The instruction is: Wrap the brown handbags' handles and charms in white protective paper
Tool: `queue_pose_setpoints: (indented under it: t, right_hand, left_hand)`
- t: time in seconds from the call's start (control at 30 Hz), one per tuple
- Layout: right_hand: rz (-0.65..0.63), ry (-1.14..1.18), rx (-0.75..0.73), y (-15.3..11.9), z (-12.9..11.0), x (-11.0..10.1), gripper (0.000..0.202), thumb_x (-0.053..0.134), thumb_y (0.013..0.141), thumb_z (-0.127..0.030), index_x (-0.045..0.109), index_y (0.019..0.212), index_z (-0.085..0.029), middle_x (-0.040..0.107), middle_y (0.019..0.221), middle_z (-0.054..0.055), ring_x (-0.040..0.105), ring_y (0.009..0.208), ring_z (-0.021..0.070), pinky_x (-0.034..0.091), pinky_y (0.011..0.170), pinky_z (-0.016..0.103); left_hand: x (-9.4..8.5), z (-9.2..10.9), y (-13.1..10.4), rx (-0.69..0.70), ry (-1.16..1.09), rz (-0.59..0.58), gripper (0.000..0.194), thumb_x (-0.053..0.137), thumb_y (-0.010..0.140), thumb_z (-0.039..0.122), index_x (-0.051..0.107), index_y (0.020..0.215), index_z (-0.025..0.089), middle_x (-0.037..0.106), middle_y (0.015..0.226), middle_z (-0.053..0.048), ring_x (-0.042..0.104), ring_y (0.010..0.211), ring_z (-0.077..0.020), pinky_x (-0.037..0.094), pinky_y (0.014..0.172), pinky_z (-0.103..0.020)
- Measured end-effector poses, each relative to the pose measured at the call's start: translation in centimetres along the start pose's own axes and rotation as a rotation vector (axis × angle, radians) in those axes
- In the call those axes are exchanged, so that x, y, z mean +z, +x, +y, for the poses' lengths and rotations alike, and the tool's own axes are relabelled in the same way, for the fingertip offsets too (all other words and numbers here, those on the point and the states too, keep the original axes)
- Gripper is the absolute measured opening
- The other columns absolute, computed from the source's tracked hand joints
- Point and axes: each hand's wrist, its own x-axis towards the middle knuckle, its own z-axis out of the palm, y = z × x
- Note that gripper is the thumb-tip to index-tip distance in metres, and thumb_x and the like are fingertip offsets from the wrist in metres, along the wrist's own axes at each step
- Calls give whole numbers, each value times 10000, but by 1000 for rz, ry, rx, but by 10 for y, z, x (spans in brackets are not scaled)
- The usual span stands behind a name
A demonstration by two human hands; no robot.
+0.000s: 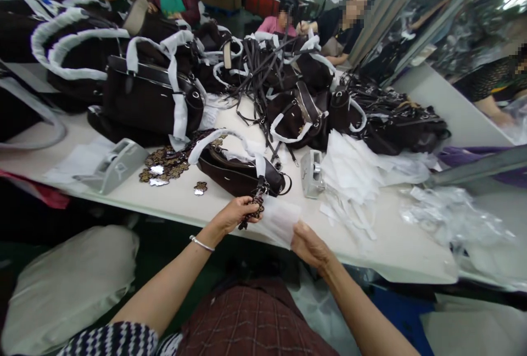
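Note:
My left hand is closed on a brown patterned flower-shaped bag charm, held at the table's front edge. The charm hangs by a metal clasp beside the handle of a small dark brown handbag, whose handle is wrapped in white. In my right hand is the corner of a thin white wrapping sheet, gripped between thumb and fingers. The sheet stretches from there toward the charm, and its far edge lies by my left hand. More flower charms lie in a pile left of the handbag, with a single charm apart.
Two grey tape dispensers flank the handbag. White sheets are stacked at right, near clear plastic bags. Larger dark handbags and a heap of black straps fill the back. Several co-workers stand or sit beyond.

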Motion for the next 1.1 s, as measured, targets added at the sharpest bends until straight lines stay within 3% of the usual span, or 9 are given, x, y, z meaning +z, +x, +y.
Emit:
queue_pose_setpoints:
  t: [0.13, 0.23, 0.3, 0.43, 0.57, 0.73, 0.87, 1.03, 1.1]
  right_hand:
    - [174, 80, -55, 31, 29, 27, 527, 739, 728, -485, 626, 1165, -213, 727, 1092, 93, 687, 994, 289, 551, 882, 466]
    - [369, 90, -60, 59, 35, 25, 440, 749, 705, -464, 661, 1034, -184, 741, 1027, 98, 699, 933, 284, 561, 855, 450]
    - [446, 69, -20, 67, 35, 20, 395, 769, 673, -435, 663, 950, -175, 749, 965, 107, 702, 904, 291, 564, 839, 444]
    - [266, 134, 65, 68, 25, 24, 424, 712, 740, -498, 646, 1003, -172, 745, 913, 97, 702, 874, 275, 569, 806, 443]
    - [139, 178, 4, 71, 11, 39, 419, 781, 704, -478, 674, 975, -176, 740, 886, 53, 680, 812, 214, 555, 797, 379]
    - [289, 92, -67, 80, 9, 41, 378, 888, 557, -355, 726, 840, -164, 732, 784, 17, 642, 728, 176, 521, 771, 341]
    - [290, 64, -41, 80, 11, 36, 409, 904, 525, -326, 751, 870, -169, 756, 854, 38, 663, 781, 194, 516, 827, 367]
    - [290, 119, 23, 79, 14, 33, 456, 912, 490, -310, 754, 894, -170, 767, 869, 47, 677, 794, 216, 530, 841, 407]
    - [312, 73, -12, 80, 16, 32, 441, 904, 501, -321, 757, 887, -167, 766, 850, 44, 676, 777, 209, 531, 827, 399]
  left_hand:
    - [4, -8, -4, 66, 161, 97, 380, 812, 691, 370, 638, 909, 112, 664, 979, -115, 673, 748, -166, 558, 584, -237]
    - [7, -9, -13, 268, 374, 316, 344, 784, 700, 373, 679, 911, 122, 554, 1275, -157, 637, 737, -137, 558, 508, -226]
    - [10, -8, -19, 346, 453, 389, 319, 762, 710, 361, 696, 924, 134, 549, 1261, -140, 623, 744, -139, 548, 481, -216]
    - [16, -11, -22, 177, 405, 268, 281, 688, 767, 383, 672, 902, 138, 637, 779, -46, 588, 610, -139, 518, 494, -235]
    - [19, -17, -19, 132, 429, 235, 251, 635, 806, 399, 630, 795, 149, 619, 659, -23, 570, 556, -142, 453, 531, -245]
    - [9, -15, -40, 293, 1002, 412, 358, 651, 811, 511, 617, 661, 187, 613, 626, -31, 566, 652, -179, 417, 668, -280]
    - [-14, -10, -45, 437, 937, 656, 411, 624, 820, 561, 655, 940, 169, 690, 991, -100, 592, 1000, -266, 431, 919, -391]
    - [-22, -16, -18, 190, 376, 114, 553, 604, 838, 543, 647, 1177, 109, 718, 1108, -125, 649, 1044, -281, 492, 929, -400]
    - [-12, -23, -12, 232, 392, 104, 516, 678, 801, 452, 646, 1194, 120, 724, 1106, -110, 659, 1036, -278, 502, 923, -375]
